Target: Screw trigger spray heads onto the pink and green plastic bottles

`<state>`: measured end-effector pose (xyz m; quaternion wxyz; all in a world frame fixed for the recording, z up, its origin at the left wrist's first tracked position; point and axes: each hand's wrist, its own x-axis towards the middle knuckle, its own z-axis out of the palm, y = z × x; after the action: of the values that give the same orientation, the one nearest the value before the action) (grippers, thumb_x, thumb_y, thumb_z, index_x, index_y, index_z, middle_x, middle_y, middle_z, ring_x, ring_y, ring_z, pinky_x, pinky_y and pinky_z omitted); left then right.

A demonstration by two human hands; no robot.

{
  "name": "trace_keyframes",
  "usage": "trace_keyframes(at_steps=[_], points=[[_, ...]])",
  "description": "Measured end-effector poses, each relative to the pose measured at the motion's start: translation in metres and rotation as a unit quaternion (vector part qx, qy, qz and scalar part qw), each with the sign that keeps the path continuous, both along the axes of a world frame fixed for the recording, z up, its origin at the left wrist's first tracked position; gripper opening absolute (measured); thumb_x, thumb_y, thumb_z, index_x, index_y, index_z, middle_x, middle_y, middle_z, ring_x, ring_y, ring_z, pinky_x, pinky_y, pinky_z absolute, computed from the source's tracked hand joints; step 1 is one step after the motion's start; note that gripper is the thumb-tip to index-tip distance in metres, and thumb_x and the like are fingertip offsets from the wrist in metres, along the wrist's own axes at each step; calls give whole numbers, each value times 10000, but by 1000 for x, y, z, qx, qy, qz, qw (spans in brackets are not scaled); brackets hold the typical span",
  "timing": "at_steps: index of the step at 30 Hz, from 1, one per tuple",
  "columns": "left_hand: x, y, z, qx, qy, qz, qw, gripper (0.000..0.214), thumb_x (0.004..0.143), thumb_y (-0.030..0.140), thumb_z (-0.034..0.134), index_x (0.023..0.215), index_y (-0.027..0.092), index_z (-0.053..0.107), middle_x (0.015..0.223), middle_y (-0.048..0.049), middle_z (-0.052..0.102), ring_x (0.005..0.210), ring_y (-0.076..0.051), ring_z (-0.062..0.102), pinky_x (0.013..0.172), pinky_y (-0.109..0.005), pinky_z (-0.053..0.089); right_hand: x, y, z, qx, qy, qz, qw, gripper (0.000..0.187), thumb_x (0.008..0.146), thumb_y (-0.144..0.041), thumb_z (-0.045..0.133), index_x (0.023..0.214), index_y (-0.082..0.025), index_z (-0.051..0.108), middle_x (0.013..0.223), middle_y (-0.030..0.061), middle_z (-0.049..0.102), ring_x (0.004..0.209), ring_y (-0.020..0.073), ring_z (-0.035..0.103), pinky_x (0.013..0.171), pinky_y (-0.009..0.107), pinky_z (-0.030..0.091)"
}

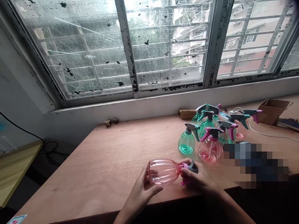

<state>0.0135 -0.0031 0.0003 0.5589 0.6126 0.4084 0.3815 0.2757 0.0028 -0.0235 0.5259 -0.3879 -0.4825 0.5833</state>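
Note:
Over the front of the wooden table, a pink transparent spray bottle [164, 171] lies sideways between my hands, its base to the left. My left hand [146, 183] cups the base end, with the thumb underneath and the fingers behind the plastic. At the neck, my right hand [195, 174] is closed around the pink collar and dark grey spray head [192, 167]. Part of the pink trigger shows below the right fingers. Nearest to my right hand stand an upright pink spray bottle [210, 151] and a green spray bottle [187, 144].
Several more green and pink spray bottles [206, 124] crowd behind. An open cardboard box [272, 112], a white cable [268, 134] and a flat brown box [187, 114] lie toward the back right. Two small brown objects [111, 122] sit near the wall. The table's front edge [173, 200] runs below my hands.

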Motion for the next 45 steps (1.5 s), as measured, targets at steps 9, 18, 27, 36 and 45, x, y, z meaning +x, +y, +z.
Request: trace_keyframes(at_steps=[9, 18, 27, 36, 45], points=[[-1, -2, -2, 18, -12, -10, 1000, 1064, 778, 425, 802, 1584, 242, 132, 1352, -150, 549, 1238, -311, 560, 1104, -452, 387, 1, -2, -3, -7, -3, 0, 1000, 446, 742, -501, 834, 984, -175, 650, 756, 11, 665, 639, 170, 635, 644, 330, 591], [-2, -4, 3, -12, -35, -17, 999, 1009, 832, 535, 713, 1580, 177, 139, 1405, -191, 544, 1333, -355, 485, 1144, -503, 339, 3, -3, -4, 1, -28, 10, 1000, 429, 760, -492, 823, 993, -173, 653, 763, 12, 680, 636, 174, 656, 630, 307, 572], [-5, -3, 2, 9, -31, -29, 999, 987, 818, 347, 783, 1578, 294, 154, 1474, -139, 484, 1393, -320, 433, 1166, -485, 322, 4, -1, -1, 23, -30, 3, 999, 394, 784, -474, 809, 981, -168, 660, 762, 13, 698, 644, 164, 649, 629, 275, 543], [-7, -2, 1, -38, -64, -46, 996, 1052, 830, 375, 770, 1591, 263, 53, 1621, -146, 302, 1446, -324, 373, 1202, -489, 286, 5, -2, -1, 15, -24, 7, 1000, 419, 765, -479, 818, 983, -160, 657, 765, 22, 697, 628, 173, 655, 608, 288, 539], [-5, -1, 1, 35, -43, -54, 997, 993, 844, 295, 767, 1582, 333, 103, 1606, -93, 342, 1458, -299, 355, 1226, -458, 231, 4, 2, -4, 29, -32, 22, 999, 395, 797, -476, 793, 973, -152, 652, 721, 17, 683, 638, 175, 643, 603, 293, 559]])
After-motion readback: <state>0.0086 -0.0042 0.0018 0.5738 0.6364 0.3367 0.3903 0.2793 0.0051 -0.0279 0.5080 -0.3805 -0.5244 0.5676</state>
